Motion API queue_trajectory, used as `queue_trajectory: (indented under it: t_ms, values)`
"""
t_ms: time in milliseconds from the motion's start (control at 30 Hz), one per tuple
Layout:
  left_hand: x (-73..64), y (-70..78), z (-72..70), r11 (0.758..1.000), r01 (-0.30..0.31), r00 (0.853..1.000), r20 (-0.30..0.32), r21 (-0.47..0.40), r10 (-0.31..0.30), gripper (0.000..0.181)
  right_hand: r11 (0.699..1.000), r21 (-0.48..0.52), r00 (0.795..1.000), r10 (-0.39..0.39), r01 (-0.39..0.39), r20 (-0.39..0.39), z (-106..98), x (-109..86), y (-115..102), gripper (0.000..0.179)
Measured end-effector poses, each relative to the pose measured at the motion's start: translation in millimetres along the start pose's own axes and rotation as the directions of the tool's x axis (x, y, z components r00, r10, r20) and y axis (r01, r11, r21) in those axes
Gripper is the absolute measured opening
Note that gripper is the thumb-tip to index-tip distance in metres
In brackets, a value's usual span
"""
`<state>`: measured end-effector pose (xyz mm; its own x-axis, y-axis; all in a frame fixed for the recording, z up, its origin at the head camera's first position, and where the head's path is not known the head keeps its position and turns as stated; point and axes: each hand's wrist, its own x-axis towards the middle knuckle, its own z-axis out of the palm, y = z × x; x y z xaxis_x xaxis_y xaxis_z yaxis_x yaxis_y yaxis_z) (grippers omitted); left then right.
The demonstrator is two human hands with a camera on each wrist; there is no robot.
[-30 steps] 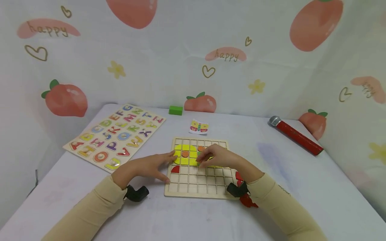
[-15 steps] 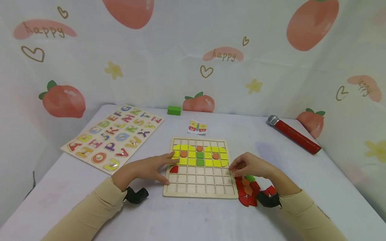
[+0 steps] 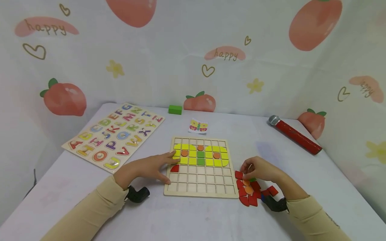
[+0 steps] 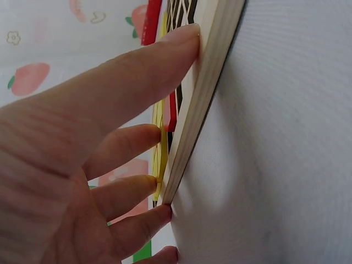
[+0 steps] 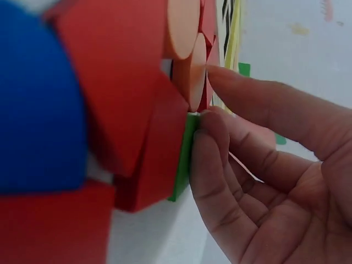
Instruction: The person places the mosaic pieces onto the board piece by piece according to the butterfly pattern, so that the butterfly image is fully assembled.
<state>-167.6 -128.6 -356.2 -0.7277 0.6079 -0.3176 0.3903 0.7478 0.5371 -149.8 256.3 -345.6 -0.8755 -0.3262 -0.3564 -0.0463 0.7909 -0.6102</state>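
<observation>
Board (image 3: 201, 179) lies on the table (image 3: 181, 221); the left hand (image 3: 147, 167), spread wide, rests on its left edge, perhaps to steady it. The right hand (image 3: 260, 169), narrow, touches loose pieces (image 3: 248, 190) beside the board, placed probably for short reach; whether it pinches one, I cannot tell.

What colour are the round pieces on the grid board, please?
Orange. The round pieces on the grid board show best in the head view.

At centre, the left grip (image 3: 147, 167) touches a gridded board (image 3: 201, 179). Lower right, the right grip (image 3: 261, 169) is at loose red pieces (image 3: 253, 201).
</observation>
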Motion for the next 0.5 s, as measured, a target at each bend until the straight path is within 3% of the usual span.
queue_trajectory:
  t_ms: [267, 500]
  values:
    - [0.2, 0.3, 0.0, 1.000, 0.002, 1.000, -0.005, 0.006, -0.002, 0.079, 0.999, -0.041, 1.000, -0.007, 0.008, 0.027, -1.0, 7.1, -2.1, 0.018]
    - [0.0, 2.1, -0.3, 1.000, 0.014, 1.000, -0.003, 0.001, -0.014, 0.079, 0.998, 0.014, 0.994, -0.066, 0.065, 0.086, -13.5, 13.4, -11.8, 0.010]
